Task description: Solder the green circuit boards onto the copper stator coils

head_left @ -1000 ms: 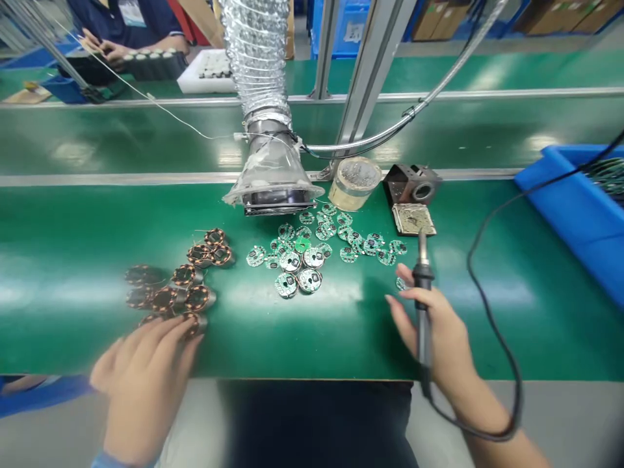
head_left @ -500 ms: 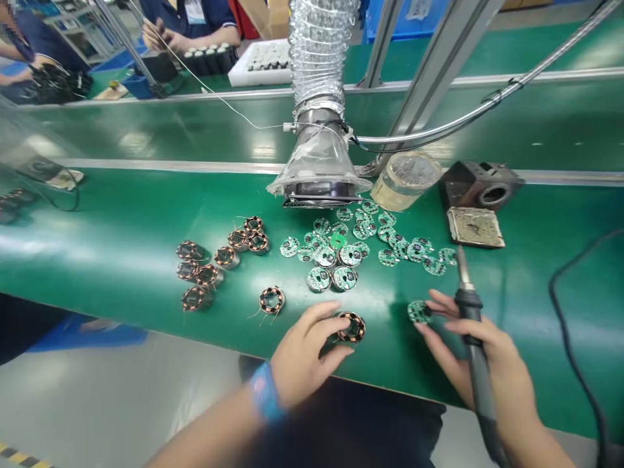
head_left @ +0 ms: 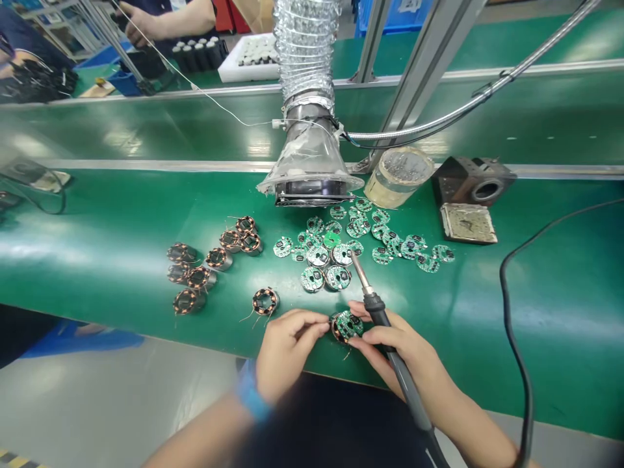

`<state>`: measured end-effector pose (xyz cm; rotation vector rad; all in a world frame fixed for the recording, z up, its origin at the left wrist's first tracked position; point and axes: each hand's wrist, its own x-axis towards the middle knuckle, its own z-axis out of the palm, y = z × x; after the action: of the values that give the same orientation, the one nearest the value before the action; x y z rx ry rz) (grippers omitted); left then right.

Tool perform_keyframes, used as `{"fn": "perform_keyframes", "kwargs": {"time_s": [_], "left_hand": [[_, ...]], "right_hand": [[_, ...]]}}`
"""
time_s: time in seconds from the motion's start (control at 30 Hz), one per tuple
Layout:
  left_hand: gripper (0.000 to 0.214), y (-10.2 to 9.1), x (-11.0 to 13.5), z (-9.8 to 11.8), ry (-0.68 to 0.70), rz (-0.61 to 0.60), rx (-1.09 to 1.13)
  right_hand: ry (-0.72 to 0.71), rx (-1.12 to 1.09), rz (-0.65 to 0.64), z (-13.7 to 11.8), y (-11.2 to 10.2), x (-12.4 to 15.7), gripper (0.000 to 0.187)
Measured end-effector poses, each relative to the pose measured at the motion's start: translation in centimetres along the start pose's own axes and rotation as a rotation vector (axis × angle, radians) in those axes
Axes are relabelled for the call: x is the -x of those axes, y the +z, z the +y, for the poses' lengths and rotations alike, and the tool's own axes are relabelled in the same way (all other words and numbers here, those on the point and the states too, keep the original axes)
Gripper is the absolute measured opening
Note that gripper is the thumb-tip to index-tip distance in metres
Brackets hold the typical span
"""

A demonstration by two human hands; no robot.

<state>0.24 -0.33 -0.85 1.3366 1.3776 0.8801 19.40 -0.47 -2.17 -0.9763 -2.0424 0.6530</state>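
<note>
PCBs (head_left: 319, 257) on bench (head_left: 97, 224), coils (head_left: 205, 266) to left, fume hood (head_left: 309, 185) behind, iron stand (head_left: 472, 182) to right

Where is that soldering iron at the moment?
In the head view, the soldering iron is in the person's right hand, just beside a green circuit board sitting on a copper coil, its tip pointing up-left toward the pile of boards.

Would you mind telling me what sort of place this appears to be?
It looks like an electronics assembly line in a factory, shown by the soldering iron, the small round circuit boards and copper coils on the green bench, and the foil fume-extraction duct above them.
</note>
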Motion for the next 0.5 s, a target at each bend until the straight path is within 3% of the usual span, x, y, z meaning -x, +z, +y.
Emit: {"fn": "perform_keyframes", "kwargs": {"time_s": [0.1,0.2,0.37,0.5], "left_hand": [[0.016,0.4,-1.1,0.3,-0.209,0.063,0.293],[0.014,0.6,-0.8,0.6,-0.224,0.121,0.324],[0.008,0.1,1.8,0.8,-0.051,0.088,0.042],[0.016,-0.1,2.2,0.8,0.112,0.021,0.074]], "right_hand": [[-0.015,0.019,0.001,-0.1,0.2,0.2,0.030],[-0.007,0.059,0.032,-0.3,0.3,0.1,0.029],[-0.007,0.066,0.042,-0.4,0.3,0.2,0.031],[-0.027,0.058,0.045,-0.2,0.4,0.4,0.034]]}}
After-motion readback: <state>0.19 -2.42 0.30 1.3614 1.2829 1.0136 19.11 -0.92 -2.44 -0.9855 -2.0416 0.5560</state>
